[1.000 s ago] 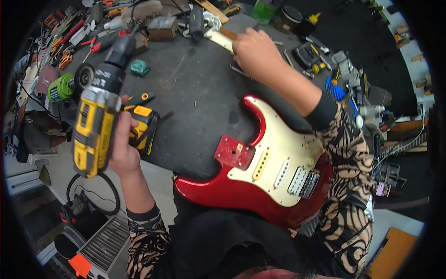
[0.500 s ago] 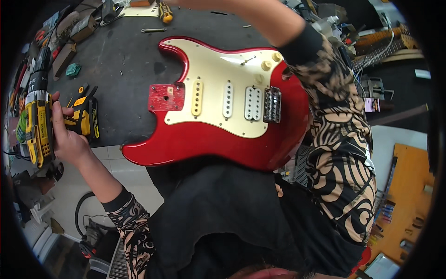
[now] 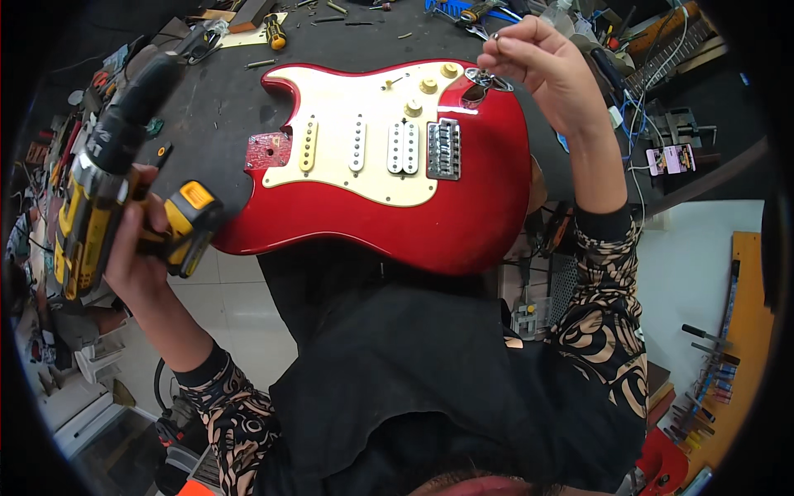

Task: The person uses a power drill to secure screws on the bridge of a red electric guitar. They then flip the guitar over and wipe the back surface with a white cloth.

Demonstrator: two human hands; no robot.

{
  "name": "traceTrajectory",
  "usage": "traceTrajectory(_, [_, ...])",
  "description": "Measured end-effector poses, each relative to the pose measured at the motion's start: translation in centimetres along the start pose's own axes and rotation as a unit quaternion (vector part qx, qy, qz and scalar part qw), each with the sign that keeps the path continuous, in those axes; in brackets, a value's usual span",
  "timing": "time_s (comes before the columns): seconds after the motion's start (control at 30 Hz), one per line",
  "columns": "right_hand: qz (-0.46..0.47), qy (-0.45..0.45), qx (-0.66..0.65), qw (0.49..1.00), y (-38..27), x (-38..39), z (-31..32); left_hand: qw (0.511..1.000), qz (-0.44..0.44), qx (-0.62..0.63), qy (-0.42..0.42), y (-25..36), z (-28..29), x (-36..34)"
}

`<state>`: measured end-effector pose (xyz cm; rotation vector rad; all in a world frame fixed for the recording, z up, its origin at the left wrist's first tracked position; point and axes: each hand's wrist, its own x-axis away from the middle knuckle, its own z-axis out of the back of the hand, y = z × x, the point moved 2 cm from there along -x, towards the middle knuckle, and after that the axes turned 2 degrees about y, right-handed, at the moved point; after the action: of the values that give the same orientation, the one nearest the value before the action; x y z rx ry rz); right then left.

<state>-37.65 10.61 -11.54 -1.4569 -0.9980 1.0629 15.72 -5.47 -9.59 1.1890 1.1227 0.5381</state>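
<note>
My left hand [image 3: 136, 252] grips a yellow and black cordless drill [image 3: 87, 215] by its handle, left of a red electric guitar body [image 3: 463, 236]. The chuck is tilted toward the far side of the bench; its tip is blurred. At the far right, my right hand [image 3: 550, 74] is raised with thumb and fingertips pinched together. Something tiny and dark shows at the fingertips, too small to name. Beneath that hand, a shiny metal jack plate [image 3: 488, 80] lies by the opening in the body. The cream pickguard [image 3: 331, 107] carries pickups and knobs; the neck pocket [image 3: 269, 152] is bare.
The guitar body rests on a dark bench [image 3: 331, 45], overhanging its near edge. A yellow-handled screwdriver [image 3: 275, 33] lies at the back. Tools crowd the left side. A lit phone [image 3: 671, 159] and a cable-draped guitar neck [image 3: 674, 58] are on the right.
My right hand has come back from beyond the far edge of view to the guitar's far right corner, fingertips pinched. My left hand has lifted and tilted the drill, shifting it slightly right.
</note>
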Motion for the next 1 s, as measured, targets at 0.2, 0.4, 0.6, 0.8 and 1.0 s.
traceTrajectory(0.2, [0.018,-0.052,0.042,0.998,-0.7,3.4,-4.1,0.990,0.019,-0.125,-0.062,1.5,-3.0,5.2])
traceTrajectory(0.4, [0.028,-0.117,0.024,0.992,-0.9,6.3,-6.7,0.974,0.071,-0.178,-0.118,3.8,-7.5,6.4])
traceTrajectory(0.6, [0.035,-0.126,0.036,0.991,-1.4,7.9,-7.8,0.977,0.101,-0.151,-0.110,4.4,-9.8,6.7])
traceTrajectory(0.8, [0.058,-0.132,0.054,0.988,-1.4,8.2,-7.8,0.976,0.083,-0.161,-0.122,2.6,-8.1,7.2])
traceTrajectory(1.0, [0.058,-0.123,0.091,0.986,-1.2,8.3,-7.5,0.980,0.132,-0.126,-0.083,3.3,-9.4,6.4])
